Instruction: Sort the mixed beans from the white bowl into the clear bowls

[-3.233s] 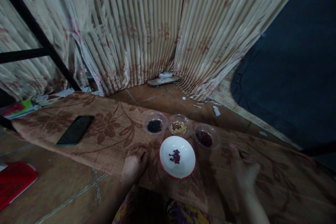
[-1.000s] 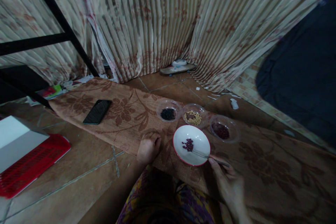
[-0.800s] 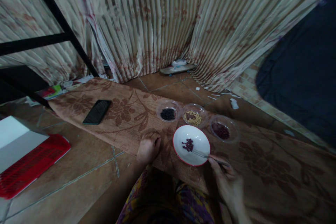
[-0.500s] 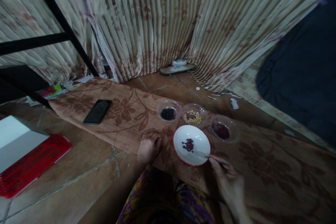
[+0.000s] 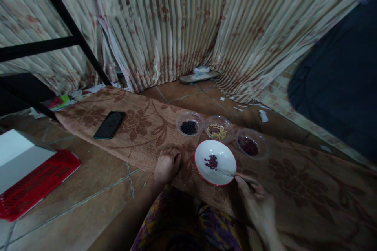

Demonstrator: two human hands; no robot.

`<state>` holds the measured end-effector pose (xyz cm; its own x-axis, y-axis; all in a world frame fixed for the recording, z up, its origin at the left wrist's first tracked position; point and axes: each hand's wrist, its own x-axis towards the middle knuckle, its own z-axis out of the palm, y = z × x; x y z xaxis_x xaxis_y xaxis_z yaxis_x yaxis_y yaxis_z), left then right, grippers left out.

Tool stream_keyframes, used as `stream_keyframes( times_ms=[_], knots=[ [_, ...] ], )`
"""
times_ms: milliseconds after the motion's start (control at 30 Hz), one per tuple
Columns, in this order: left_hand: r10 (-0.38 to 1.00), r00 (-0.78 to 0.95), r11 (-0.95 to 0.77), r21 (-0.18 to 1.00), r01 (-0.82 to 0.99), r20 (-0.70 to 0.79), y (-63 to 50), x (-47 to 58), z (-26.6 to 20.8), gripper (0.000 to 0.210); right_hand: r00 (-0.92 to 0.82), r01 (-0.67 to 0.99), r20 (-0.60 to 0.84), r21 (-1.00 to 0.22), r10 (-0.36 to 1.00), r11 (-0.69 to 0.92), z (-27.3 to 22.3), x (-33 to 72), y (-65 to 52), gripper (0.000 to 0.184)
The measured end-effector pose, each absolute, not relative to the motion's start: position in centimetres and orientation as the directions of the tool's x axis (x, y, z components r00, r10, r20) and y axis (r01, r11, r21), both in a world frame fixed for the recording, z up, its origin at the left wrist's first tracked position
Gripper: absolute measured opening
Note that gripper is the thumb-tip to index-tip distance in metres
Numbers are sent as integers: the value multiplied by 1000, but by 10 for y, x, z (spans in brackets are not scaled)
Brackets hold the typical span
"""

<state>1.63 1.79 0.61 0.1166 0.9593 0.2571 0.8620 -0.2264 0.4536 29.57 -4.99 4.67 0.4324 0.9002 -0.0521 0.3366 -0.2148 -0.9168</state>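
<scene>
We held our right hand (image 5: pixel 255 204) at the near right edge of the white, red-rimmed ceramic bowl (image 5: pixel 226 160), its fingers pinched on a thin metal pair of tweezers (image 5: pixel 228 173). The tweezer tips reached into the bowl, just beside the small heap of dark red beans (image 5: pixel 211 162) lying left of its centre. Our left hand (image 5: pixel 167 163) rested on the brown floral woven mat (image 5: pixel 138 125) just left of the bowl, fingers curled into a loose fist, holding nothing that we could see. Beyond the bowl stood three clear plastic cups in a row: one of black beans (image 5: pixel 189 127), one of pale yellow beans (image 5: pixel 217 131), one of dark red beans (image 5: pixel 248 146). A black phone (image 5: pixel 109 124) lay far left on the mat.
</scene>
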Motion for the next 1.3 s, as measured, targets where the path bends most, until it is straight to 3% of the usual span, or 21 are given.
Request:
stream_keyframes(
  times_ms=[400,533,667,900,1100,1300],
  knots=[
    [953,121,-242,458,855,278,19,16,8,19,494,280,-7,-945,869,-167,48,298,-46,38],
    [951,119,-244,461,853,284,19,15,6,19,657,307,157,-949,737,-71,69,323,-26,38],
    [945,115,-254,464,848,307,20,14,4,18,702,432,365,-901,612,43,85,357,4,39],
    [935,108,-264,461,847,338,21,14,4,19,708,339,257,-941,658,4,61,355,3,44],
    [944,106,-244,448,860,312,20,15,7,19,754,137,43,-986,656,-93,52,329,-24,43],
    [940,111,-249,427,869,321,21,14,3,19,647,95,-50,-985,761,-146,62,316,-35,43]
  ],
)
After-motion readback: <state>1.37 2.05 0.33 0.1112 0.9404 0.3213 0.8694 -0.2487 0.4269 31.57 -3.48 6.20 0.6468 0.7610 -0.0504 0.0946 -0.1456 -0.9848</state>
